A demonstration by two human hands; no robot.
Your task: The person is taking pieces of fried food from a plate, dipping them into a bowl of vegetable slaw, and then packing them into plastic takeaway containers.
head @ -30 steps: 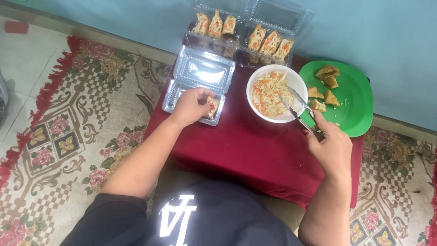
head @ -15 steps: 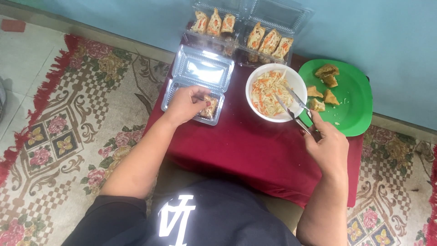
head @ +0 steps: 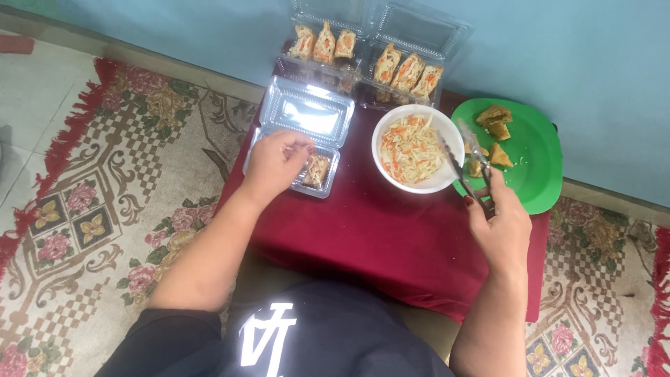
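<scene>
Sitting: person at a low table with a dark red cloth, patterned rug underneath, head view looking straight down.
Left hand: left hand rests in the open clear clamshell box, fingers curled together over the near half, fingertips touching a filled pastry piece at the right end of that tray. Can't really tell if it's gripping the piece or just pressing on it.
Right hand: right hand is wrapped around the handle end of metal tongs, fingers closed on them, tong arms spread a bit and pointing up between bowl and plate.
Bowl: white bowl of shredded salad, pale with orange bits, just left of the tongs, touching the green plate's edge.
Plate: green plate with a few fried brown pieces, tong tips sit over its left side.
Back row: two more clear boxes against the blue wall, each with three filled rolls, lids open.
What changed: honestly not much. Left hand has been in that same box the whole second, only the fingers shifted a little over the pastry. Right hand kept the tongs, tips nudged slightly toward the plate side.
</scene>
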